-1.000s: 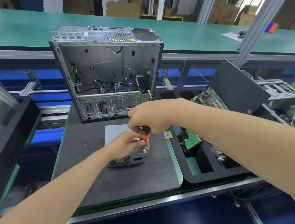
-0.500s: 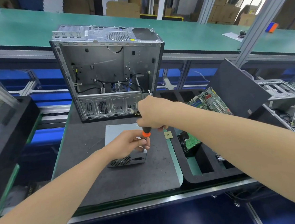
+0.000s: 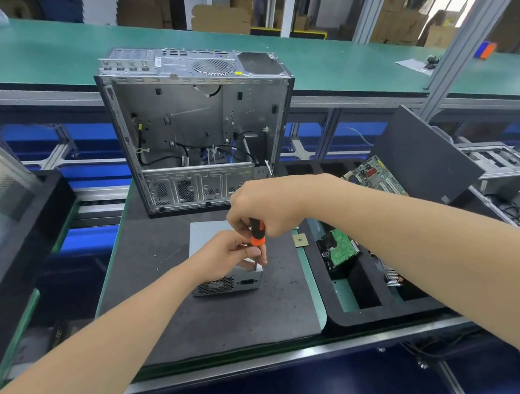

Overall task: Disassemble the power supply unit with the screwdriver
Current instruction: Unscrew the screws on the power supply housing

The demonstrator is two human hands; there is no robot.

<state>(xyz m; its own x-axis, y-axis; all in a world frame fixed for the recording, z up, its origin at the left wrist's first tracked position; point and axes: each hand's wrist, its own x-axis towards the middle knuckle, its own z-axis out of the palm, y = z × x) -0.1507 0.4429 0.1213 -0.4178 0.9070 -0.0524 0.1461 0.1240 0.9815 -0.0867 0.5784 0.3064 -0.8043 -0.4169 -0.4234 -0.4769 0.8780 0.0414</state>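
The big dark table [image 3: 216, 324] lies under both hands. The open metal computer case [image 3: 197, 124] stands upright just behind the right hand [image 3: 265, 205]. A black foam tray [image 3: 386, 315] sits to the right of the hands. The grey power supply unit [image 3: 228, 284] lies flat on the table, right under the left hand [image 3: 223, 255]. The right hand curls tight round the black and orange handle of the screwdriver [image 3: 258, 232], which points down at the box's near right corner. The left hand rests on the box top and pinches the thin shaft just below the handle. A little gold chip [image 3: 300, 241] lies just right of both hands.
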